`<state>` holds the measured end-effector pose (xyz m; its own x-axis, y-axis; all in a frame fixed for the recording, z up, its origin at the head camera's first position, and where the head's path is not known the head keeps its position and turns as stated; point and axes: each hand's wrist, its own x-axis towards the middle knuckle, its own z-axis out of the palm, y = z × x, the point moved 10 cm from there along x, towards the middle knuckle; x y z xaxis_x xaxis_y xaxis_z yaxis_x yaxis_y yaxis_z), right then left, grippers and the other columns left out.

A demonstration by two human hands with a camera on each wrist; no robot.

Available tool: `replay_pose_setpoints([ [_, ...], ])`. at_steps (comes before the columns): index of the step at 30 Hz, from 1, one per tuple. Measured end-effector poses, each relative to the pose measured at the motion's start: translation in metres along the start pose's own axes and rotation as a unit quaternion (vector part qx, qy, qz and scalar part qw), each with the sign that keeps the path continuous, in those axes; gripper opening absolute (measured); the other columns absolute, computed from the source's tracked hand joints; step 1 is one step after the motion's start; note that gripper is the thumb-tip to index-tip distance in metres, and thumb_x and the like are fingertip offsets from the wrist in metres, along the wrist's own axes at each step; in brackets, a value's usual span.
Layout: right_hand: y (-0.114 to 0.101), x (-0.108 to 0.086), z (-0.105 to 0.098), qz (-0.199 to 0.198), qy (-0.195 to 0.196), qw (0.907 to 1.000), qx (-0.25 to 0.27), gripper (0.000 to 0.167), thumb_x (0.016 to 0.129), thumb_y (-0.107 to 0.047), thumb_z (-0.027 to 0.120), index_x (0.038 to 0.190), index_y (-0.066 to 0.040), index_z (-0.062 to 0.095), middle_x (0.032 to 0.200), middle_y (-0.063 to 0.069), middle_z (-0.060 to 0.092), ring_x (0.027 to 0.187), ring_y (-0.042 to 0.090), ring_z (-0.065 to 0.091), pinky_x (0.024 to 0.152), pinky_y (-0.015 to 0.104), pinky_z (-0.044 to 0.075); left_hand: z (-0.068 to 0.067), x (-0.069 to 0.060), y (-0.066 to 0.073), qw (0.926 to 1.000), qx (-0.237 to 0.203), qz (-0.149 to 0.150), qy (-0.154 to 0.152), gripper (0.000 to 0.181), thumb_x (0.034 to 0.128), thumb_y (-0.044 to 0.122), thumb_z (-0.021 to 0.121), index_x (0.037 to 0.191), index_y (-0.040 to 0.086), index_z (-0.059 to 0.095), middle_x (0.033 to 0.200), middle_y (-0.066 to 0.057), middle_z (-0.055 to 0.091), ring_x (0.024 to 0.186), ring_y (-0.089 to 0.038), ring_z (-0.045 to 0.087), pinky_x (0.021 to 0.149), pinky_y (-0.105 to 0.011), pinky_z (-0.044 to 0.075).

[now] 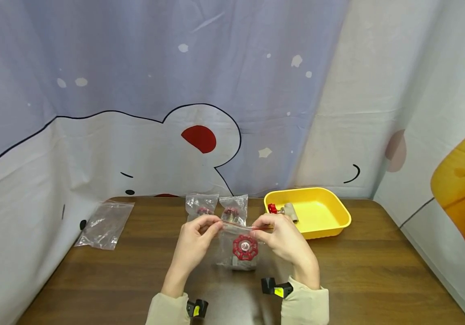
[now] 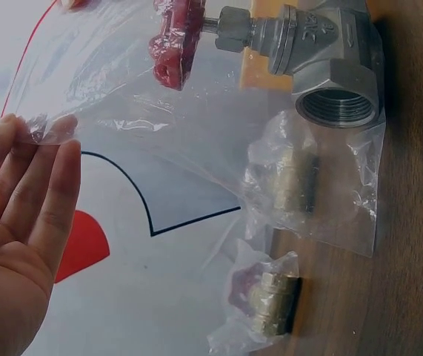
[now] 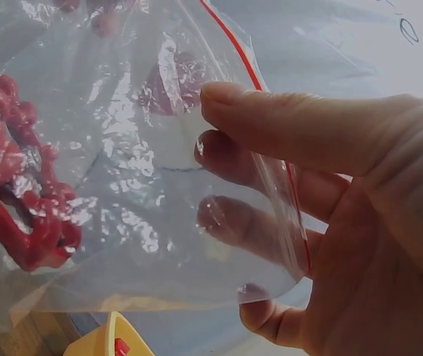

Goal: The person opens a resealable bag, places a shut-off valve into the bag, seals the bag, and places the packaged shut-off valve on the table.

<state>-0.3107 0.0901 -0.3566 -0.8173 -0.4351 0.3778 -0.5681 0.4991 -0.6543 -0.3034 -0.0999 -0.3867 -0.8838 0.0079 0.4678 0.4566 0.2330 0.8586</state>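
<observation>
A clear zip bag point(image 1: 225, 253) with a red seal line is held up over the table. Inside it stands a silver gate valve point(image 1: 244, 262) with a red handwheel point(image 3: 30, 185). My left hand point(image 1: 192, 243) pinches the bag's upper left corner between thumb and fingertips. At the upper right, my right hand point(image 1: 287, 241) holds the mouth edge, thumb on the near side and fingers behind the film. Behind the bag sit two more bagged valves point(image 1: 202, 210) point(image 1: 232, 212), brass-coloured in the left wrist view, the nearer one point(image 2: 274, 300) with a red wheel.
At the back right is a yellow tray point(image 1: 326, 212) holding a valve point(image 1: 290, 211) with a red handle. Flat clear bags point(image 1: 104, 225) lie at the table's left edge. A printed curtain point(image 1: 135, 144) hangs right behind the wooden table point(image 1: 374, 271).
</observation>
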Motion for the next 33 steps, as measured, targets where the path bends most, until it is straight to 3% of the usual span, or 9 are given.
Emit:
replay_pose_setpoints([
  [9,-0.001,0.000,0.000,-0.015,0.006,0.9999,0.005,0.007,0.084,-0.008,0.077,0.084,-0.013,0.073,0.080,-0.010,0.066,0.075,0.011,0.055,0.068,0.033,0.047,-0.001,0.000,0.000,1.0000,0.007,0.000,0.002,0.004,0.0913,0.014,0.070,0.090,0.011,0.072,0.080,-0.013,0.069,0.066,-0.015,0.059,0.056,-0.022,0.045],
  [14,-0.009,0.003,-0.004,-0.029,0.041,0.9978,-0.044,0.014,0.080,-0.006,0.080,0.089,-0.014,0.073,0.086,-0.009,0.068,0.083,0.012,0.061,0.077,0.036,0.049,0.000,0.001,0.001,0.9999,0.012,0.000,0.004,0.008,0.0915,0.014,0.070,0.092,0.006,0.072,0.079,-0.011,0.068,0.065,-0.013,0.058,0.055,-0.022,0.045],
  [20,-0.022,0.006,0.000,-0.038,0.055,0.9930,-0.097,0.015,0.076,-0.012,0.084,0.088,-0.016,0.074,0.083,-0.011,0.067,0.082,0.013,0.061,0.078,0.039,0.037,0.003,0.001,0.002,1.0000,0.005,-0.001,0.000,0.011,0.0915,0.012,0.070,0.094,0.002,0.072,0.076,-0.006,0.067,0.066,-0.018,0.060,0.056,-0.022,0.046],
  [27,-0.026,0.008,0.005,-0.040,0.045,0.9943,-0.088,0.010,0.079,-0.012,0.082,0.081,-0.016,0.073,0.078,-0.014,0.064,0.078,0.016,0.058,0.076,0.038,0.039,0.003,-0.003,0.035,0.9996,0.016,-0.021,0.007,0.005,0.0906,0.001,0.067,0.092,-0.004,0.070,0.074,-0.010,0.065,0.066,-0.031,0.059,0.055,-0.020,0.042],
  [29,-0.025,0.008,0.004,-0.039,0.044,0.9950,-0.081,0.011,0.078,-0.011,0.082,0.079,-0.018,0.073,0.076,-0.015,0.063,0.076,0.018,0.057,0.075,0.037,0.040,0.003,-0.003,0.036,0.9997,0.016,-0.018,0.006,0.004,0.0904,0.001,0.068,0.091,-0.002,0.070,0.073,-0.007,0.065,0.066,-0.031,0.059,0.055,-0.020,0.041],
  [33,-0.024,0.007,0.004,-0.033,0.043,0.9957,-0.075,0.015,0.077,-0.012,0.083,0.074,-0.021,0.071,0.074,-0.018,0.061,0.075,0.016,0.054,0.074,0.036,0.038,0.003,-0.004,0.036,0.9997,0.021,-0.014,0.005,0.003,0.0900,0.000,0.068,0.090,0.000,0.071,0.073,0.000,0.064,0.065,-0.019,0.057,0.056,-0.020,0.043],
])
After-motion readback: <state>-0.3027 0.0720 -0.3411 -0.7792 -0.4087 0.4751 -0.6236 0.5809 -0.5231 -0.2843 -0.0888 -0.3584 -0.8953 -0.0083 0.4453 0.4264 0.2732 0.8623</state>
